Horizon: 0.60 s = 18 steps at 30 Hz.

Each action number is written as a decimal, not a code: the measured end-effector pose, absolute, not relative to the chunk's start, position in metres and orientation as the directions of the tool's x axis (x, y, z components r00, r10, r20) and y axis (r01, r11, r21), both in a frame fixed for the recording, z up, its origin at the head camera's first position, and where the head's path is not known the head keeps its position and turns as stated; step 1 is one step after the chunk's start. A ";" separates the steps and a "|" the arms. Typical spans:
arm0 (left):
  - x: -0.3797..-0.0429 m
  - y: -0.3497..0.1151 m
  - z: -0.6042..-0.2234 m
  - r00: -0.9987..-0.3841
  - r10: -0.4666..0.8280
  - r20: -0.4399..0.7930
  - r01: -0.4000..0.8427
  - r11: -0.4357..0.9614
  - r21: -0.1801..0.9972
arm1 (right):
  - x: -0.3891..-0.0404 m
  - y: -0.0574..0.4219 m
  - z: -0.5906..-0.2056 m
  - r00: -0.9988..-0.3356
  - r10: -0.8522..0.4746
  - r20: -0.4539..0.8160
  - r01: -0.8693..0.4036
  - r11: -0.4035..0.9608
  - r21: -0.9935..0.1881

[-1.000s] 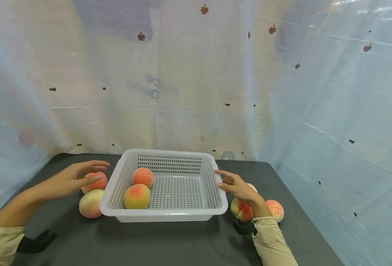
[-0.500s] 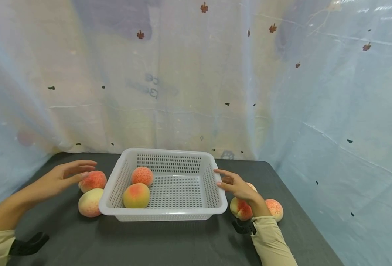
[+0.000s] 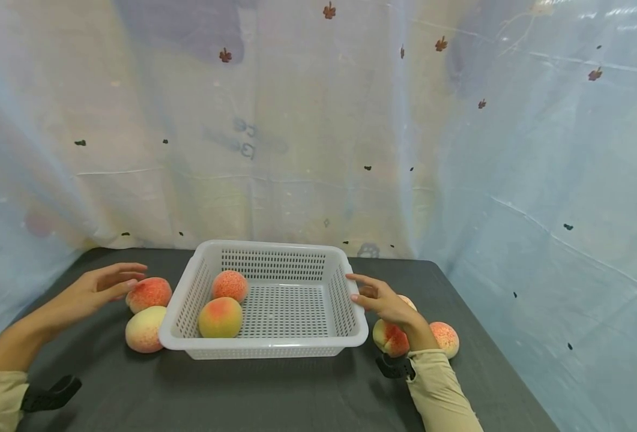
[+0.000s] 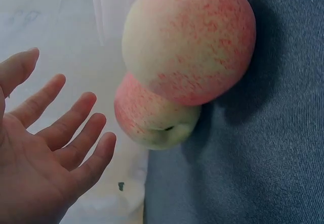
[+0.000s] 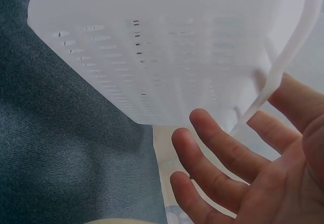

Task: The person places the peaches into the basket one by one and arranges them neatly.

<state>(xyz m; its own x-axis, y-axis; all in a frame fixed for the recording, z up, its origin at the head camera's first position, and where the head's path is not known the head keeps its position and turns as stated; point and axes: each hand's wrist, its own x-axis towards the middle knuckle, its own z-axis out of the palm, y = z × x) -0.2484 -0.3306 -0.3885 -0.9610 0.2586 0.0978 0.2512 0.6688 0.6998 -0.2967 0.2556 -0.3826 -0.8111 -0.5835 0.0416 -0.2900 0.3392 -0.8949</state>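
In the head view my left hand [image 3: 91, 293] hovers at the left beside a red peach [image 3: 149, 294], fingers extended and holding nothing. A paler peach [image 3: 144, 330] lies nearer, against the basket's left side. The left wrist view shows the spread fingers [image 4: 76, 125] apart from both peaches. My right hand [image 3: 385, 303] touches the right rim of the white plastic basket [image 3: 275, 344], thumb and index finger at the edge. Its other fingers [image 5: 212, 168] hang loosely outside the wall in the right wrist view. Inside the basket, at its left, are a red peach [image 3: 230, 285] and a yellow-red peach [image 3: 220, 317].
Beside and behind the right wrist lie a red-yellow peach [image 3: 391, 339], an orange peach [image 3: 445, 339] and a partly hidden peach [image 3: 407, 302]. A dark cloth [image 3: 253, 396] covers the table. Pale patterned curtains [image 3: 296, 150] hang close behind and at the sides.
My left hand has drawn back to the left, off the red peach it overlapped before. The right hand stays at the basket's rim, and the peaches have not moved.
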 end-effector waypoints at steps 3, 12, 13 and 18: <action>-0.252 -0.333 -0.391 -0.964 0.251 0.084 0.236 0.672 0.702 | -0.297 0.256 -0.383 -0.809 -0.586 0.046 -0.293 0.334 -0.896; -0.262 -0.336 -0.400 -0.963 0.267 0.036 0.213 0.675 0.706 | -0.297 0.256 -0.383 -0.810 -0.584 0.051 -0.296 0.332 -0.896; -0.264 -0.336 -0.401 -0.962 0.272 0.025 0.210 0.676 0.706 | -0.297 0.256 -0.383 -0.810 -0.585 0.052 -0.297 0.331 -0.896; -0.267 -0.336 -0.406 -0.950 0.310 -0.037 0.185 0.653 0.735 | -0.297 0.255 -0.382 -0.811 -0.584 0.049 -0.294 0.333 -0.896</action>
<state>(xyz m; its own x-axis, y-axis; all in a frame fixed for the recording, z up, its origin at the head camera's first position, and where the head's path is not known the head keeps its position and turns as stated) -0.2673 -0.3361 -0.4060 -0.9499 0.3103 -0.0370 0.1846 0.6526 0.7349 -0.2966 0.2554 -0.3818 -0.8106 -0.5836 0.0486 -0.2938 0.3334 -0.8959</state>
